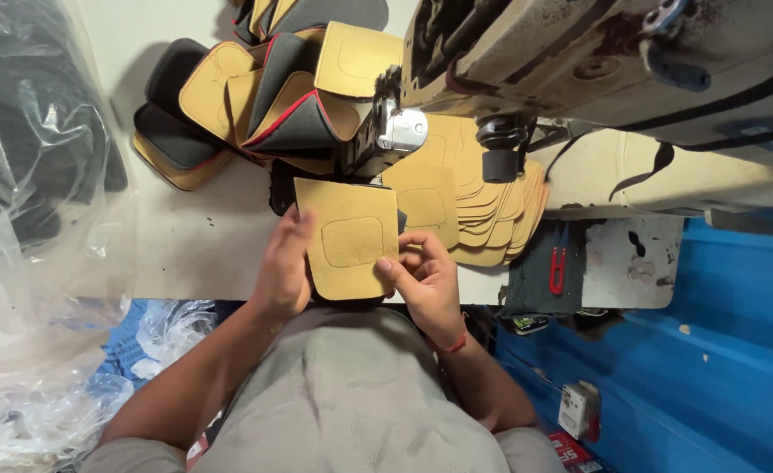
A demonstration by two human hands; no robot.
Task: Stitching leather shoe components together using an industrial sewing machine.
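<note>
Both hands pinch a tan suede panel (349, 236) at the sewing machine (579, 52): left hand (283, 267) flat along one edge, right hand (426, 276) fingers gripping; edges should stay aligned.

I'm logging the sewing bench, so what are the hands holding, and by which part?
A tan padded piece: left hand along its left edge, right hand pinching its lower right corner.

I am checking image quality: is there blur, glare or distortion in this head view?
Head view: the tan piece between both hands is sharp; the clear plastic sheet at the left edge shows pale glare; the sewing machine looks bent by the wide lens.
</note>
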